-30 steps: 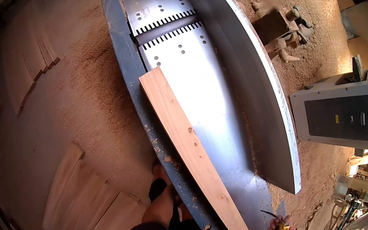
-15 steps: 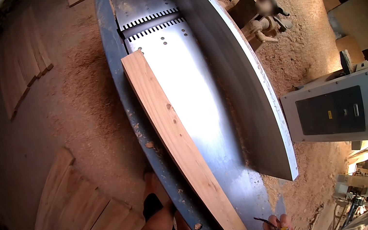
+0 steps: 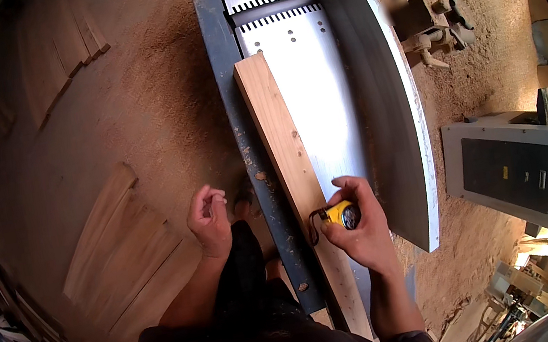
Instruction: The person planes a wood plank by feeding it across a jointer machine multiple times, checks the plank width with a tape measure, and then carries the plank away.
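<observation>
My right hand (image 3: 365, 232) grips a yellow tape measure (image 3: 341, 214) with a dark round face. Its dark wrist strap (image 3: 312, 229) dangles over a long wooden board (image 3: 280, 122). That board lies lengthwise on the shiny metal bed of a jointer (image 3: 321, 104), along the bed's left edge. At its far end the board stops short of the toothed slot (image 3: 275, 9). Left of the machine, my left hand (image 3: 209, 219) hovers in the air with fingers curled in and nothing visible in them. It touches neither board nor machine.
A tall metal fence (image 3: 386, 100) runs along the bed's right side. Beyond it stand a clamp-like machine part (image 3: 427, 23) and a grey cabinet (image 3: 508, 166). Planks (image 3: 119, 249) lie on the floor at left, more (image 3: 61, 47) farther off. Sawdust (image 3: 174, 64) covers much of the floor.
My right hand has come up from the lower edge with the tape measure, over the board. My left hand has entered the view. The view has shifted, so the machine appears farther right.
</observation>
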`<state>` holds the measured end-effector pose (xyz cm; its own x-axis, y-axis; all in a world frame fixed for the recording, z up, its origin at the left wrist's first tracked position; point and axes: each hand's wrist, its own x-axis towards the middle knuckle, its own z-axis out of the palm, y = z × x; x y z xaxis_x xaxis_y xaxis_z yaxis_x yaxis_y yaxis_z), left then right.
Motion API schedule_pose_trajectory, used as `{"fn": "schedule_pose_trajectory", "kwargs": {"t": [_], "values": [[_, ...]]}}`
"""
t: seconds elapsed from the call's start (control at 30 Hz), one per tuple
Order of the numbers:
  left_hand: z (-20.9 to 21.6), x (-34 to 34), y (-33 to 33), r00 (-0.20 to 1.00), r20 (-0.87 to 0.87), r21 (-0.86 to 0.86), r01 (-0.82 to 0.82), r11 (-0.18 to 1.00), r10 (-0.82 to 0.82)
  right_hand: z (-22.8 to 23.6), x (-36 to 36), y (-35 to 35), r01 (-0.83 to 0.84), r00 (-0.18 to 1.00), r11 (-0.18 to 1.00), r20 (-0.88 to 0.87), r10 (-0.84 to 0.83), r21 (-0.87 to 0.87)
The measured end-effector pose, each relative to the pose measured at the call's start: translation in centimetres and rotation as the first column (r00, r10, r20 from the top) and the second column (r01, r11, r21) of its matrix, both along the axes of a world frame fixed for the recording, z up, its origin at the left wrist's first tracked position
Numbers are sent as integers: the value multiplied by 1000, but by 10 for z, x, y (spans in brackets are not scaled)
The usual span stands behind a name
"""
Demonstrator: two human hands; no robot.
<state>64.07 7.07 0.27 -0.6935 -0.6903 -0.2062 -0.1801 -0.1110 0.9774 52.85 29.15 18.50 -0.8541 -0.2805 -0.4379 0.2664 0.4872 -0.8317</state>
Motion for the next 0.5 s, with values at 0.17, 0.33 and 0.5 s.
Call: {"fn": "schedule_pose_trajectory", "kwargs": {"t": [0.17, 0.33, 0.5], "values": [[123, -112, 9, 819, -317, -175, 445, 878, -478, -4, -69, -59, -128, 991, 992, -30, 128, -9], [91, -145, 0, 826, -406, 93, 464, 881, -392, -12, -123, -84, -165, 986, 985, -15, 166, 47], [72, -165, -17, 871, -437, 362, 397, 843, -223, -41, -156, -86, -139, 962, 974, -207, 175, 179]]}}
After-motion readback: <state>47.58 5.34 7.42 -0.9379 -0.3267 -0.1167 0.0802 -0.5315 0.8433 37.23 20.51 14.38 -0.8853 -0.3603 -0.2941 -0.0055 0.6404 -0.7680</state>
